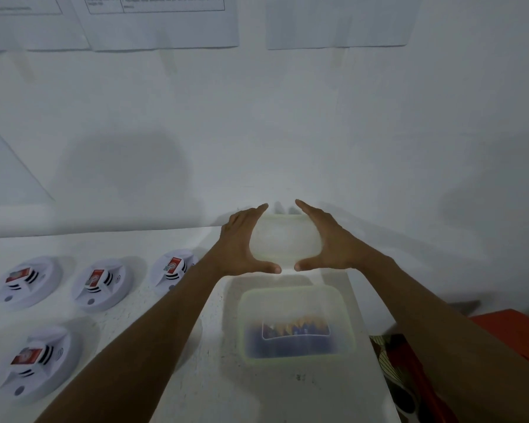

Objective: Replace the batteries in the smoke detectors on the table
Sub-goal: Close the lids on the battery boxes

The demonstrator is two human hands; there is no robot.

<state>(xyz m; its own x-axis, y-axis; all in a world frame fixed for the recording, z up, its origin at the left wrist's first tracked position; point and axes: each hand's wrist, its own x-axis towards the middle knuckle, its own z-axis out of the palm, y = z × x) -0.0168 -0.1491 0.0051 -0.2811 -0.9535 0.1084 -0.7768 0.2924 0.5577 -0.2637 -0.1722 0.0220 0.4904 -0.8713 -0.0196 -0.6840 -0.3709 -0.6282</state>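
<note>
Head view: white speckled table point(196, 386) is set against a white wall point(287, 132); papers point(165, 22) are taped above.
Cut off: red cloth point(507, 334), right edge.
Blurred: bluish contents of the near box point(287, 290).
Count: four detectors point(28, 282) at left, a red battery point(26, 357) seated in each; one box.
Hands: left hand point(245, 239) and right hand point(327, 239) are spread wide; a lid point(284, 239) is gripped between them, beyond the box.

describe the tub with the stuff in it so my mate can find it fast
On the white table, right of the four smoke detectors, look just nearer than the hands. A translucent green-rimmed tub lies there untouched; unlike the pale tub the hands hold, it shows dark blue and orange contents.
</note>
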